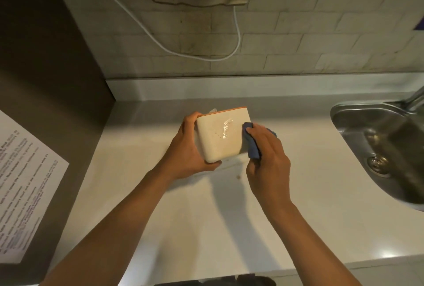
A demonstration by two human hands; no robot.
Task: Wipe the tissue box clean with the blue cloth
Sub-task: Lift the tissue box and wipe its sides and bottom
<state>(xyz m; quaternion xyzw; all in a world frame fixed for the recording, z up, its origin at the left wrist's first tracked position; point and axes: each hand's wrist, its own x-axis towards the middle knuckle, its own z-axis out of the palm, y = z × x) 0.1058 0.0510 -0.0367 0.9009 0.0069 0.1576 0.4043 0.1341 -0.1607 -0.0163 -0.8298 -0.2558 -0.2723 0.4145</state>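
Note:
A cream tissue box (220,138) with an orange rim is tipped so that its broad side faces me, above the white counter (183,216). A wet shiny streak and small specks mark that side. My left hand (185,150) grips the box by its left edge and lower corner. My right hand (266,154) presses a folded blue cloth (252,145) against the box's right edge. A bit of white tissue pokes out behind the box's top left corner.
A steel sink (385,148) with a drain and a tap lies to the right. A dark panel with a printed sheet (25,184) stands on the left. The tiled wall behind carries a white cable (236,33). Small brown crumbs (239,176) lie under the box.

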